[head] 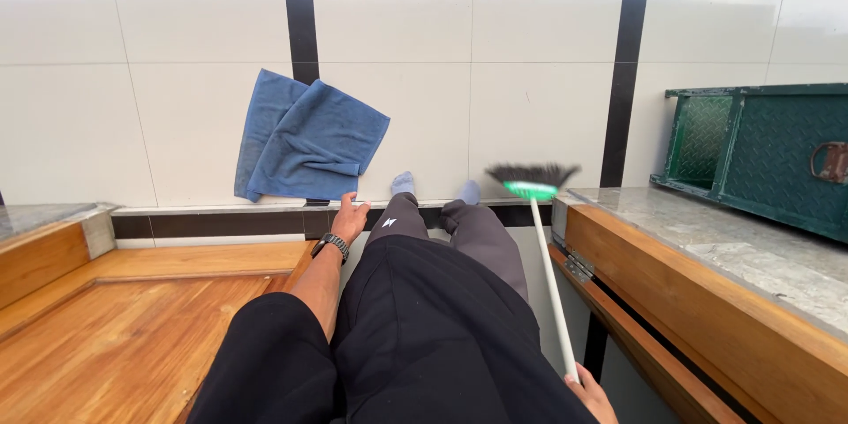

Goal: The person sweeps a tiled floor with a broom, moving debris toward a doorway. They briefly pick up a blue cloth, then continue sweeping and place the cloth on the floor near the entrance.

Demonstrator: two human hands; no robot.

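I look down my body at a white tiled floor. My right hand (590,393) grips the white handle of a broom (533,185) whose green head and dark bristles reach the floor ahead, blurred with motion. My left hand (351,216), with a black watch on its wrist, hangs with fingers apart just below a crumpled blue towel (309,137) lying on the tiles. My feet in grey socks (405,183) stand between towel and broom.
A wooden door panel (132,327) lies low at left. A wooden frame with a grey stone top (733,256) runs along the right, and a dark green metal box (768,155) stands beyond it. Black strips cross the tiles.
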